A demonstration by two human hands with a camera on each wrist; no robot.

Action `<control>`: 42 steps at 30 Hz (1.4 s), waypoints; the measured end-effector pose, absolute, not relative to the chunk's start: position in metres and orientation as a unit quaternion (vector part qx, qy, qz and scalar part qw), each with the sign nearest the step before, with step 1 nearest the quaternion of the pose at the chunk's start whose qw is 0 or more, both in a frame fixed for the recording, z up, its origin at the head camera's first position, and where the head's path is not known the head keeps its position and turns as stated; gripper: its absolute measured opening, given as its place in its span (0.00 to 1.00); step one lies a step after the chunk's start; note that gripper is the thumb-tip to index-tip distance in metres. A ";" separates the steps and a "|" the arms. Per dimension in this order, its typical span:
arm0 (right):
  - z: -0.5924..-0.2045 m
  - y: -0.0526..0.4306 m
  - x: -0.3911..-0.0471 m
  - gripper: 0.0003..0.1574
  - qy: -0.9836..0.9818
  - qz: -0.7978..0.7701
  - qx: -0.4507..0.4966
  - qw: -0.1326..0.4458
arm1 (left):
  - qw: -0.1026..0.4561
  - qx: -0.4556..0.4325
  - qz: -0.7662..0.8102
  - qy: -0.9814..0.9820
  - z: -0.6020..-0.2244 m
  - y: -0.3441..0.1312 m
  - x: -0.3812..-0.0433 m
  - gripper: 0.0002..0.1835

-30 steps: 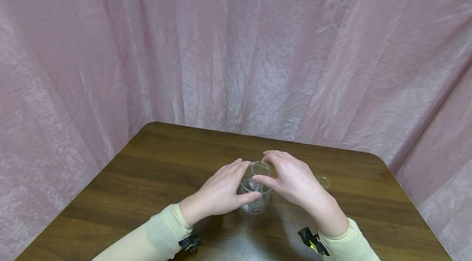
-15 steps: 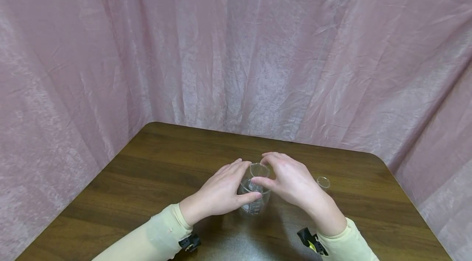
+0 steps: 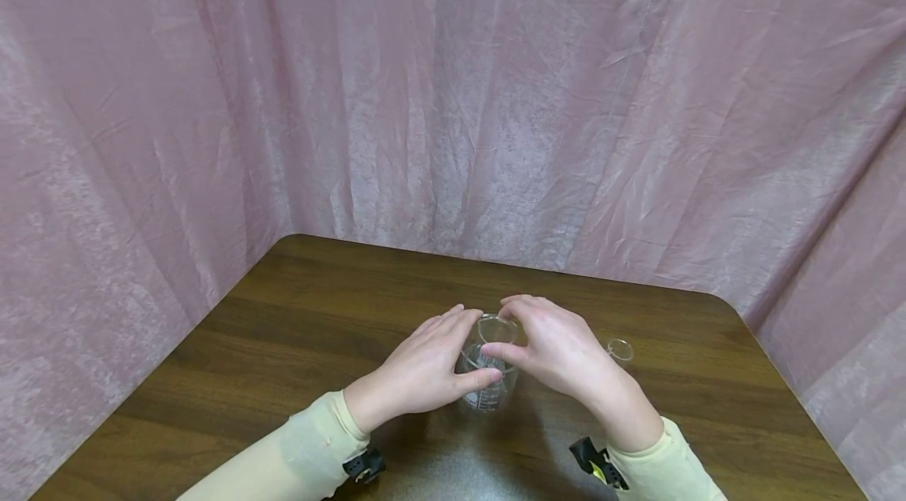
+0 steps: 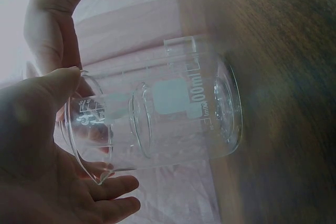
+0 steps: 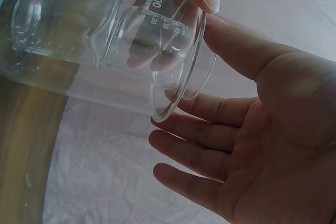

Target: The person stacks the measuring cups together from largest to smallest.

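A large glass beaker [image 3: 487, 400] with white markings up to 500 stands upright on the table. My left hand [image 3: 433, 363] holds it around the rim, thumb on the near side and fingers beyond. Inside it shows the rim of another, narrower beaker [image 4: 137, 129]. My right hand [image 3: 555, 340] pinches a small beaker [image 3: 498, 326], marked to 50, between thumb and forefinger; its other fingers extend outside the large beaker in the right wrist view. The small beaker's lower part is inside the large one, its rim still above.
Another small glass vessel [image 3: 620, 350] stands on the wooden table [image 3: 340, 289], right of the right hand and partly hidden by it. Pink curtains [image 3: 453, 92] hang behind the table and along its sides. Each wrist carries a black strap device.
The right hand has lowered slightly, and the small beaker has sunk a little deeper into the large one. My left hand has stayed in place.
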State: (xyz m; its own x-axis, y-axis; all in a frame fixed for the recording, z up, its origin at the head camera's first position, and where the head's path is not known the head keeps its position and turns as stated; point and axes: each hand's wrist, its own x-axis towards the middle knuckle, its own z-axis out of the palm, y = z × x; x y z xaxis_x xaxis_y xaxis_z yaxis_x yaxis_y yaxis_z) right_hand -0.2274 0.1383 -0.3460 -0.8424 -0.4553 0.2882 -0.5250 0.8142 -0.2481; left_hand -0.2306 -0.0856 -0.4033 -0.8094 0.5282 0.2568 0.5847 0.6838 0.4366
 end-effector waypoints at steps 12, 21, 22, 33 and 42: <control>-0.347 0.138 -0.229 0.29 -0.950 0.158 0.254 0.086 | 0.048 -0.295 -0.242 -0.923 -0.404 -0.086 -0.230 0.49; -0.348 0.138 -0.231 0.29 -0.953 0.152 0.253 0.074 | 0.042 -0.292 -0.244 -0.924 -0.403 -0.086 -0.230 0.51; -0.348 0.138 -0.231 0.29 -0.953 0.152 0.253 0.073 | 0.042 -0.293 -0.245 -0.923 -0.403 -0.086 -0.230 0.51; -0.348 0.138 -0.231 0.31 -0.952 0.150 0.257 0.064 | 0.042 -0.295 -0.246 -0.922 -0.403 -0.087 -0.231 0.50; -0.351 0.138 -0.232 0.32 -0.953 0.146 0.261 0.057 | 0.041 -0.296 -0.249 -0.921 -0.402 -0.087 -0.230 0.50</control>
